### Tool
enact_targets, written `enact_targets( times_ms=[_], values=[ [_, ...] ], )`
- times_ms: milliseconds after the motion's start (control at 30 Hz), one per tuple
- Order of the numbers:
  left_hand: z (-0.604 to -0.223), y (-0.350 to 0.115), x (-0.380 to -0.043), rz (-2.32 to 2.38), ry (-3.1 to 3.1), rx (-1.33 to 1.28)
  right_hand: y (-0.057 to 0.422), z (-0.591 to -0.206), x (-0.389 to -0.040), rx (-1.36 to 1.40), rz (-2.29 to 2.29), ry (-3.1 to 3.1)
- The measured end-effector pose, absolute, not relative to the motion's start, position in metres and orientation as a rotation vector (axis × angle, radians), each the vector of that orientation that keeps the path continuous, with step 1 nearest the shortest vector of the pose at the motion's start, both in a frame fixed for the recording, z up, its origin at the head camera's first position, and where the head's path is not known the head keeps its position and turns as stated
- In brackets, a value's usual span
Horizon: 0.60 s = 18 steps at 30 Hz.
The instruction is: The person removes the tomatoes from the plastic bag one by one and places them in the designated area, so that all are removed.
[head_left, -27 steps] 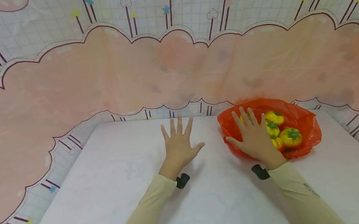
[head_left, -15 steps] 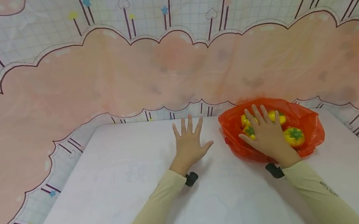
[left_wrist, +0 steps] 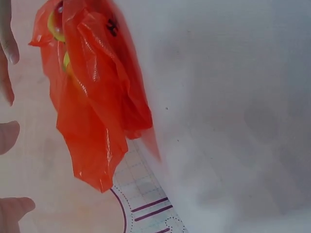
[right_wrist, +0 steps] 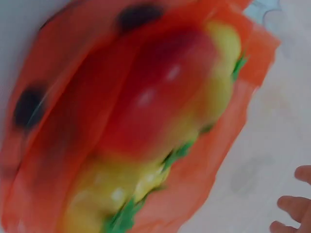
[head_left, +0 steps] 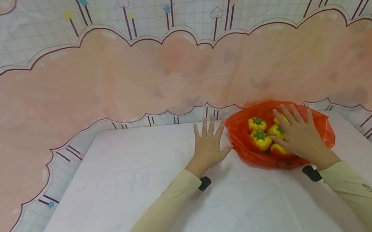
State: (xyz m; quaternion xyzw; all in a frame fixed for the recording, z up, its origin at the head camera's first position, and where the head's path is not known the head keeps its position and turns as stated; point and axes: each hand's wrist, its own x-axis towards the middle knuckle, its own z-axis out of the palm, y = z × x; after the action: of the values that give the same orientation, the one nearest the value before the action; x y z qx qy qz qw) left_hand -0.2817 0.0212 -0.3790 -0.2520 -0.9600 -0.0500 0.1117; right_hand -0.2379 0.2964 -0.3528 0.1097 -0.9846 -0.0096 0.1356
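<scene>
A red plastic bag [head_left: 259, 162] lies with its mouth open toward the back right of the table, and several yellow fruits with green leafy tops [head_left: 261, 139] sit inside it. One fruit [right_wrist: 160, 92] in the right wrist view has a large red patch. My right hand [head_left: 301, 137], fingers spread, is over the right part of the bag and hides some of the contents. To the left of the bag my left hand [head_left: 209, 146] is also spread, its thumb right at the bag's edge in the head view. Neither hand holds anything.
The bag stands on a white tabletop [head_left: 130, 204]. Behind it hangs a pink and white printed cloth [head_left: 130, 84], which also borders the table's sides. A small black device [head_left: 205, 183] sits at the left wrist, another [head_left: 311, 173] at the right.
Both hands have moved to the right, fingers still spread. The right hand has passed across the bag, uncovering fruits on its left side; the left hand has come up close to the bag.
</scene>
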Motion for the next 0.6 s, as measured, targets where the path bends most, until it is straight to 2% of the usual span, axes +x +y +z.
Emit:
enact_targets(
  times_ms=[600],
  values=[
    [-0.369, 0.076, -0.285, 0.049, -2.74, -1.103, 0.379, -0.345, -0.228, 0.253, -0.161, -2.838]
  ],
)
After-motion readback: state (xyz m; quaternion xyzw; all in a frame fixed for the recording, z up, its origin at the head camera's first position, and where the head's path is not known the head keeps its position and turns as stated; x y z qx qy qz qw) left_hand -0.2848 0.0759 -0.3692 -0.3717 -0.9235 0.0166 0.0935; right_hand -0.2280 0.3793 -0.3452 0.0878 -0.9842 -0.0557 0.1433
